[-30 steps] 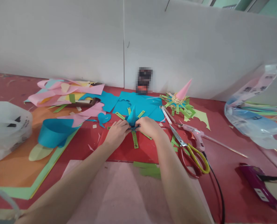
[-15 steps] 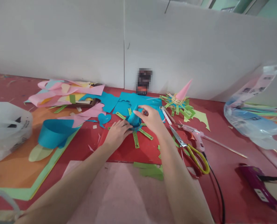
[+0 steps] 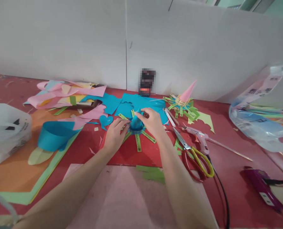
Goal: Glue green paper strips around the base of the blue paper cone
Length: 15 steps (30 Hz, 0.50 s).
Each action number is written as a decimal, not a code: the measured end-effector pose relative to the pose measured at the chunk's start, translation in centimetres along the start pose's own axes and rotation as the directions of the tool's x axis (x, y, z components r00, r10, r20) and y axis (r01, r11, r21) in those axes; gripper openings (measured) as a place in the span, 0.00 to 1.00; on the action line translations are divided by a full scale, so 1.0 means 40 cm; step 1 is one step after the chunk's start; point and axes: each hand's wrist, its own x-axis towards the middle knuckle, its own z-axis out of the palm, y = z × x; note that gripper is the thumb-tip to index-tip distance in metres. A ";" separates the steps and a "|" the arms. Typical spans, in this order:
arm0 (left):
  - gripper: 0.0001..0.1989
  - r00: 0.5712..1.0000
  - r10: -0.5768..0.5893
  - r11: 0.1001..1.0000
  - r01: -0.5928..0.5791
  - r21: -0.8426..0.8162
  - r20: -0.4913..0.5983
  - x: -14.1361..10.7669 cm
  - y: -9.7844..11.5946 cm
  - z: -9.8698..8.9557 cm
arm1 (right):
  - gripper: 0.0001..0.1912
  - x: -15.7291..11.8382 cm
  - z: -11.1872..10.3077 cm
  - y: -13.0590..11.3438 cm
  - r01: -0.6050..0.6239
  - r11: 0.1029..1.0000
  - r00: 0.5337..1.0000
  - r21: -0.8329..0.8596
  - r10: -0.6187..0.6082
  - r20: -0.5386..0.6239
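A blue paper cone (image 3: 137,121) stands in a blue ring with green patterned strips (image 3: 138,142) spread out around its base, on a red board (image 3: 124,156). My right hand (image 3: 152,120) pinches the cone near its tip from the right. At the cone's left side is my left hand (image 3: 116,133), its fingers bent and close together against the cone and ring; its fingertips are partly hidden. A similar piece with a pink cone (image 3: 188,92) and green strips lies behind to the right.
Scissors with red and yellow handles (image 3: 202,163) and a pink glue gun (image 3: 200,137) lie at the right. A purple power strip (image 3: 260,187) is farther right. Leftward are a blue paper loop (image 3: 50,140), a white plastic bag (image 3: 8,130) and pink paper scraps (image 3: 46,95).
My left hand has lifted slightly and turned, its fingers now higher beside the cone. The cone leans a little differently, while my right hand has barely moved.
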 end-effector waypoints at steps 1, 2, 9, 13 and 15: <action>0.09 1.000 -0.005 1.000 0.005 -0.003 0.002 0.000 0.001 -0.001 | 0.19 0.000 -0.001 0.001 -0.002 1.000 1.000 -0.004 0.002 -0.001; 0.09 1.000 -0.007 1.000 0.007 -0.005 0.001 0.000 0.002 -0.001 | 0.18 0.001 -0.002 0.002 -0.008 1.000 1.000 -0.009 0.008 0.003; 0.10 0.999 0.040 0.998 -0.040 0.040 0.020 -0.001 0.001 -0.003 | 0.19 0.001 -0.005 0.004 -0.038 0.999 0.999 -0.021 0.039 0.030; 0.10 0.994 0.095 0.984 -0.103 0.144 0.061 -0.005 0.006 -0.007 | 0.18 -0.001 -0.003 0.005 -0.041 0.999 0.998 -0.013 0.041 0.038; 0.10 0.986 0.121 0.971 -0.143 0.192 0.118 -0.008 0.009 -0.006 | 0.18 -0.002 -0.003 0.005 -0.039 0.999 0.998 -0.007 0.039 0.042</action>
